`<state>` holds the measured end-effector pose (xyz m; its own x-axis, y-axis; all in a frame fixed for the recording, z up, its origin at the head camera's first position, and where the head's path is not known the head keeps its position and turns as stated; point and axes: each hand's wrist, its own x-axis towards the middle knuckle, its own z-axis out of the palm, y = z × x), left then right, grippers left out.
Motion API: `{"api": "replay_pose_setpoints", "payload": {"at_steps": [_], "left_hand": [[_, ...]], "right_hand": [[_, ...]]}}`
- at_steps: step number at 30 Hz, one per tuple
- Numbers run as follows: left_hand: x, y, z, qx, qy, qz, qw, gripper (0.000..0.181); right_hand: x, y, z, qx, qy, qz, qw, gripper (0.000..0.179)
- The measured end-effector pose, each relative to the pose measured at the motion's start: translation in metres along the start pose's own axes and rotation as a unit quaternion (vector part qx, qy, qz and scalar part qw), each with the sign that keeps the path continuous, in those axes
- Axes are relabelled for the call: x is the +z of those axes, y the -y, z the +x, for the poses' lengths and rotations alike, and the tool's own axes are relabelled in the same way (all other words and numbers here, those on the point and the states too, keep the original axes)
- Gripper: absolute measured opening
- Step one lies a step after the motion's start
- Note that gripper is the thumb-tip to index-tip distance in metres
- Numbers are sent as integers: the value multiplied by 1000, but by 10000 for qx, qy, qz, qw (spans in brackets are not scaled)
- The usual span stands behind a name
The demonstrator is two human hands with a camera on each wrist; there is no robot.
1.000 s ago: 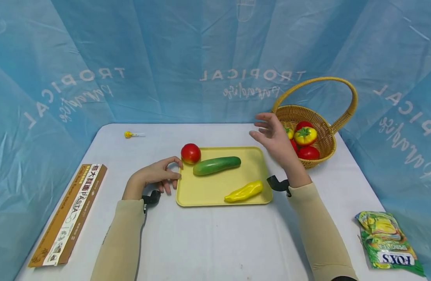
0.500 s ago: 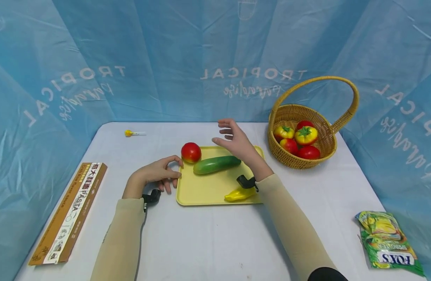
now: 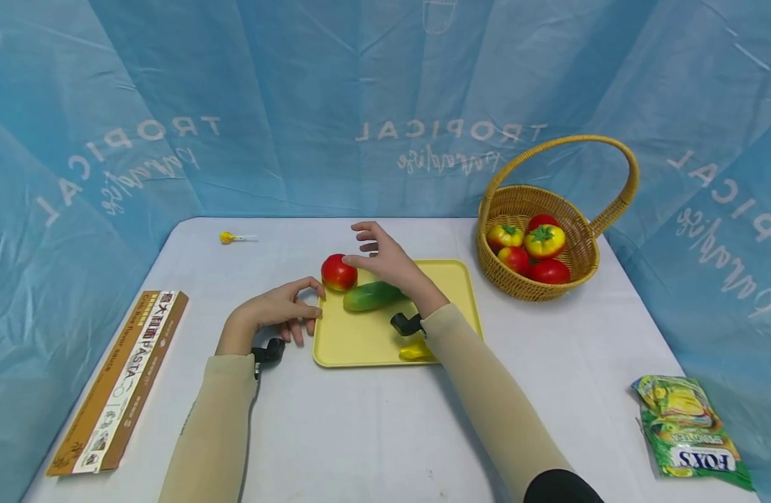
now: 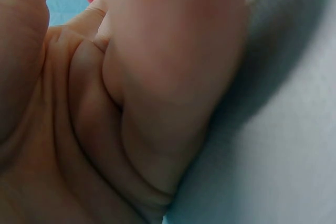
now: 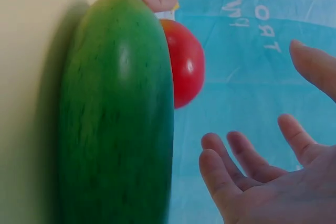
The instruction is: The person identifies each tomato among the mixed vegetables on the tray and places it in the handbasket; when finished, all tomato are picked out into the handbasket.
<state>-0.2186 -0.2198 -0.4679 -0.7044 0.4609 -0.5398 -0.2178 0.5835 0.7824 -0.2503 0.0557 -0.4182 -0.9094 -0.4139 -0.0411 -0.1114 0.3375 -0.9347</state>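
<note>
My left hand (image 3: 269,314) rests at the left rim of a yellow tray (image 3: 354,349), thumb and index fingertips touching the rim. Close up in the left wrist view are its bent fingers (image 4: 173,40). On the tray's far left corner sits a red tomato (image 3: 339,272). My right hand (image 3: 388,262) hovers over the tray with fingers spread, its thumb overlapping the tomato's edge in the head view. Below it lies a green cucumber (image 5: 115,119), partly covered by the hand in the head view. A yellow pepper-shaped piece (image 3: 415,351) near the front is mostly behind the right sleeve.
A wicker basket (image 3: 536,290) with a tall handle holds several red and yellow tomatoes at the back right. A pasta box (image 3: 118,384) lies left, a lollipop (image 3: 227,238) back left, and a green candy bag (image 3: 693,433) front right. A blue curtain surrounds the table.
My right hand has moved left from beside the basket, across the tray, to the tomato, without holding anything. My left hand has stayed at the tray's rim.
</note>
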Motion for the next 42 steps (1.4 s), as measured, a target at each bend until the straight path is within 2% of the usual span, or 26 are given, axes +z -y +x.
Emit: {"api": "replay_pose_setpoints", "payload": {"at_steps": [4, 9, 21, 33, 42], "left_hand": [[-1, 1, -1, 6, -35, 34, 10000, 50], [0, 1, -1, 48, -29, 13, 10000, 51], [-1, 2, 0, 26, 4, 16, 10000, 52], [-2, 2, 3, 89, 7, 17, 10000, 52], [-1, 2, 3, 91, 13, 12, 10000, 51]], "right_hand": [[9, -2, 9, 0, 176, -13, 9998, 67], [16, -6, 15, 260, 413, -77, 9988, 64], [21, -5, 22, 442, 909, -158, 9948, 59], [26, -5, 25, 569, 1032, -425, 9921, 55], [30, -6, 26, 707, 939, -741, 9903, 51]]}}
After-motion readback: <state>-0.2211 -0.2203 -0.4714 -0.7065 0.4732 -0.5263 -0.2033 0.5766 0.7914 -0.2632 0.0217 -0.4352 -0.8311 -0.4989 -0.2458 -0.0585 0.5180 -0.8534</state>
